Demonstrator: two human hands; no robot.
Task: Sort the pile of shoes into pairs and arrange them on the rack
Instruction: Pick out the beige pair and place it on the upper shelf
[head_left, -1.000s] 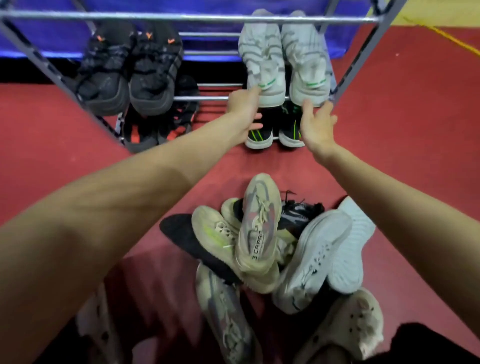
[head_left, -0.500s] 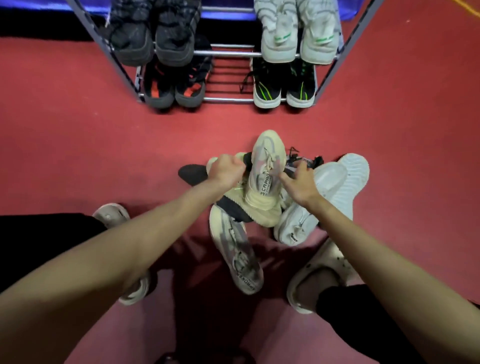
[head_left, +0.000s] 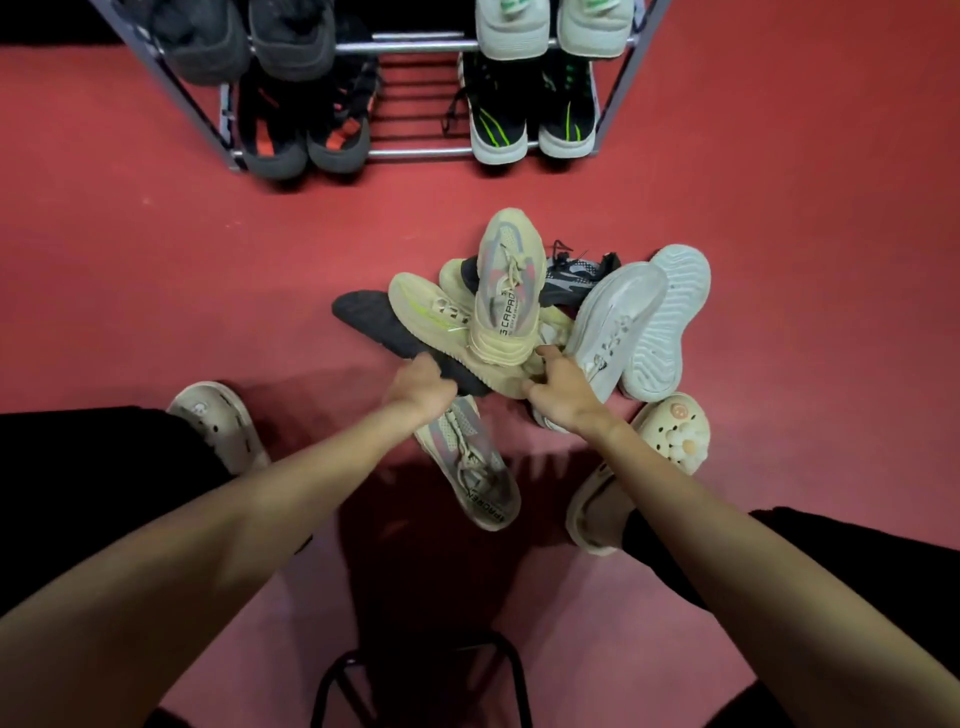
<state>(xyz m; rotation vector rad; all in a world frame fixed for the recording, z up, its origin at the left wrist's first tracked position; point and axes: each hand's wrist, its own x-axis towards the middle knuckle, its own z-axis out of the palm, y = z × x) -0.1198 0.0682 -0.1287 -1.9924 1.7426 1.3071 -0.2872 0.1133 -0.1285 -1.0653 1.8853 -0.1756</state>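
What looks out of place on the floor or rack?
The pile is a jumble: a white shoe lies sole-up, a beige sneaker sits on top, and its apparent mate lies apart near the left hand. Pairs on the rack look tidy.
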